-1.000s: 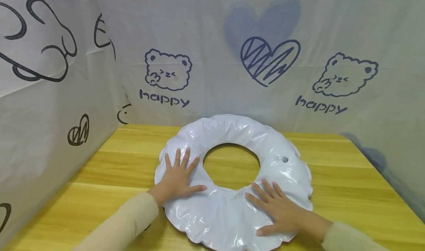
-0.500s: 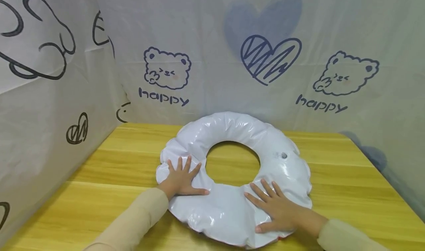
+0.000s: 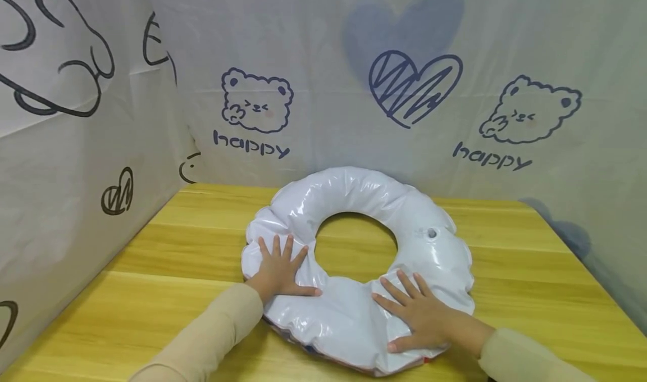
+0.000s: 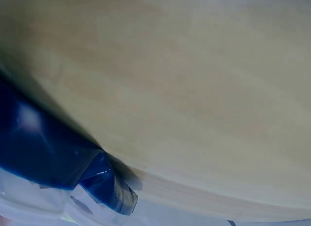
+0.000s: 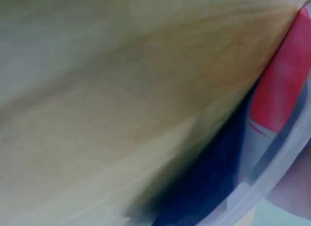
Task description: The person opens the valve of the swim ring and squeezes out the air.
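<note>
A white inflatable swim ring (image 3: 349, 320) lies on the yellow wooden table, its surface shiny and puckered, with a small valve (image 3: 432, 233) on its right side. My left hand (image 3: 280, 272) rests on the ring's left part, fingers spread and straight, thumb pointing right. On the front right part lies my right hand (image 3: 424, 317), also flat with spread fingers. The ring's underside shows dark blue (image 4: 48, 138) in the left wrist view, and red and blue (image 5: 279, 90) in the right wrist view.
The wooden table (image 3: 167, 258) has its far edge against a white cloth (image 3: 323, 78) printed with bears and hearts. A second printed cloth (image 3: 65, 174) hangs along the left side. The table's right edge slants toward the front.
The ring's front edge has moved slightly away from the person, and more of its coloured underside shows there. My left hand has shifted a little to the right; the right hand stays nearly in place.
</note>
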Tool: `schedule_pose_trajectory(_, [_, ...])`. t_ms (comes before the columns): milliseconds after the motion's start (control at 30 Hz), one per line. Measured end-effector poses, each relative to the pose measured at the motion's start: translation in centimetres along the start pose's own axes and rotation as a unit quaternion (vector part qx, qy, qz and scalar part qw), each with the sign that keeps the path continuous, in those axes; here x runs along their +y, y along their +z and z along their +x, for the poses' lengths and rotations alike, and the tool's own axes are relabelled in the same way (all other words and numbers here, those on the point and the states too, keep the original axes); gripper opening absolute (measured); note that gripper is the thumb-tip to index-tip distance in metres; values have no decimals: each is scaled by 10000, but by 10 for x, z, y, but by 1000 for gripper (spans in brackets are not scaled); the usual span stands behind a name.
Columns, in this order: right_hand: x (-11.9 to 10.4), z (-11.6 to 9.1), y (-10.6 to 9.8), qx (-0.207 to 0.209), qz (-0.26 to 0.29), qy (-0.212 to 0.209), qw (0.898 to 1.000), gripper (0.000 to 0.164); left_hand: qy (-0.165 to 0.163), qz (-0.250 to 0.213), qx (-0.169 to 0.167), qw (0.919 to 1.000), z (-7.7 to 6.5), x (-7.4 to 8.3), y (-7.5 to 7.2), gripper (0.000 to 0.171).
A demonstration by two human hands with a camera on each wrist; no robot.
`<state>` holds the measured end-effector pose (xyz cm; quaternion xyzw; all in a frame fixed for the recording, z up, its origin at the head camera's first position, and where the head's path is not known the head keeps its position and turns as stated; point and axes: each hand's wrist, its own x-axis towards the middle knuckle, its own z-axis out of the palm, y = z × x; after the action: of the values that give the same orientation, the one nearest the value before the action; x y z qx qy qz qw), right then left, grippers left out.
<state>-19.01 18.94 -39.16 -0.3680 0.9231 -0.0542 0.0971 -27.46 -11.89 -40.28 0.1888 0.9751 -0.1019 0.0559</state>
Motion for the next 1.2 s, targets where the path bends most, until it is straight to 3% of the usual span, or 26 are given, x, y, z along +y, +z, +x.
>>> schedule_pose_trajectory(133, [-10, 4, -14, -46, -114, 68, 9999, 86, -23, 56, -17, 10000, -1, 1, 0, 103])
schedule_pose_trajectory(267, [-28, 13, -19, 261, 234, 50, 9994, 73, 54, 16, 73, 10000, -3, 2, 3, 103])
schedule_pose_trajectory(367, [-42, 18, -13, 514, 501, 46, 9974, 66, 309, -64, 295, 9991, -7, 1, 6, 101])
schedule_pose_trajectory(433, [-48, 20, -8, 554, 553, 61, 9969, 70, 572, -375, 494, 9964, -12, 1, 7, 95])
schedule_pose_trajectory(500, [-51, 20, -3, 549, 551, 54, 9970, 78, 899, -899, 586, 9901, -19, 2, 6, 87])
schedule_pose_trajectory(600, [-52, 21, 2, 481, 526, 101, 9974, 86, 1450, -1692, 529, 9734, -31, 7, 3, 80])
schedule_pose_trajectory(700, [-51, 21, 5, 440, 529, 183, 9975, 89, 1832, -1923, 298, 9636, -41, 17, 1, 84])
schedule_pose_trajectory(800, [-51, 22, 8, 352, 453, 253, 9980, 91, 1891, -1585, 160, 9689, -45, 26, 4, 92])
schedule_pose_trajectory(967, [-53, 26, 11, 28, 306, 394, 9988, 92, 1628, -881, 64, 9827, -47, 35, 9, 96])
schedule_pose_trajectory(1200, [-54, 28, 16, -170, -10, 464, 9988, 92, 1407, -710, -72, 9875, -49, 39, 3, 96])
